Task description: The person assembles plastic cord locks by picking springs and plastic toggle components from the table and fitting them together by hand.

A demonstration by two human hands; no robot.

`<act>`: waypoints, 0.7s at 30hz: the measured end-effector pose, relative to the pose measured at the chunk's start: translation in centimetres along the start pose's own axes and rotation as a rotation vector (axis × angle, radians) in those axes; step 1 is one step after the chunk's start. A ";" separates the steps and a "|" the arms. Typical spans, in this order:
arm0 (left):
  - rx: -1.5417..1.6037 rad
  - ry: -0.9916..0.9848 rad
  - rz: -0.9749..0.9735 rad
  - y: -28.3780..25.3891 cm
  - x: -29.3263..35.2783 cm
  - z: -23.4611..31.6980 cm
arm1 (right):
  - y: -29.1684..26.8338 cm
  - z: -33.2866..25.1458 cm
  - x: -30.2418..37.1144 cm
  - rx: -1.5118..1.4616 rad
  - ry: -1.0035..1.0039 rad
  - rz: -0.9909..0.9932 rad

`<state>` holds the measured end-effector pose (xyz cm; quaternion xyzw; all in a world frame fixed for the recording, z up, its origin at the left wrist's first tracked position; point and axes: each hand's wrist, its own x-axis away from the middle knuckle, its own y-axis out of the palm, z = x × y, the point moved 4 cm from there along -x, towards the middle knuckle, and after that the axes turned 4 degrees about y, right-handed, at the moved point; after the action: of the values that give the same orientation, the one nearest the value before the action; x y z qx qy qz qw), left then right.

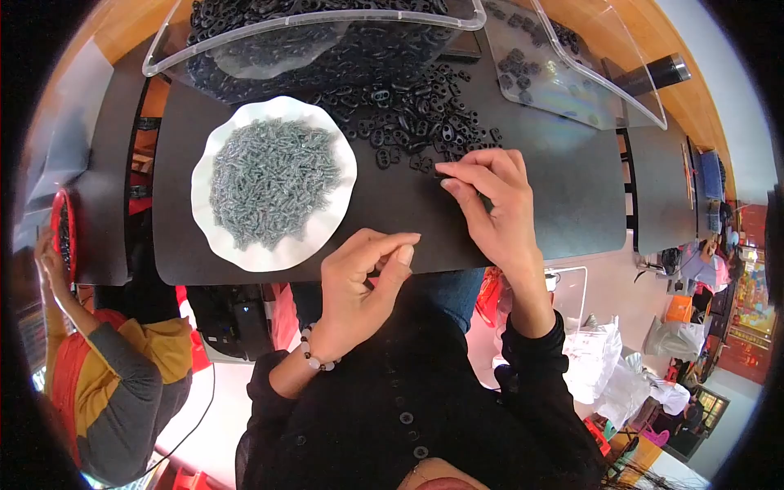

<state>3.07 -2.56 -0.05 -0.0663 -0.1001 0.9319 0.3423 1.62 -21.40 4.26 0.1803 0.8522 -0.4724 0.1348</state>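
My left hand (359, 286), with a beaded bracelet at the wrist, is held near the table's front edge. Its thumb and forefinger are pinched together; whatever is between them is too small to make out. My right hand (502, 204) pinches a small black plastic piece at the near edge of a loose pile of black plastic pieces (420, 122), many oval with two holes. Left of my hands stands a white scalloped plate (204, 233), heaped with tiny grey, spring-like pieces (273, 184).
A clear plastic bin (314, 61) full of black pieces stands at the back. At the back right is another clear tub (555, 98) with black clusters, beside a black cylinder (653, 75). On the left, a co-worker (122, 376) reaches toward a red-rimmed container (64, 237).
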 end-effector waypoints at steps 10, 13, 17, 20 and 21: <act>0.553 -0.137 0.130 -1.2 -0.2 1.5 | 0.7 -4.1 1.3 -0.287 -0.269 -0.141; 0.550 -0.168 0.141 -1.7 0.6 1.7 | 0.9 -4.7 0.6 -0.370 -0.265 -0.213; 0.514 -0.114 0.189 -2.2 1.8 1.6 | 1.5 -4.9 -1.7 -0.431 -0.211 -0.224; 0.501 -0.120 0.176 -2.1 2.3 1.6 | 2.9 -5.3 -3.5 -0.336 -0.219 -0.190; 0.484 -0.101 0.166 -2.0 2.4 1.5 | 3.4 -5.5 -4.0 -0.282 -0.235 -0.184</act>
<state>2.21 0.30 1.77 0.0563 0.1146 0.9557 0.2651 6.35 -15.73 6.11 0.0247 0.9012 -0.3764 0.2134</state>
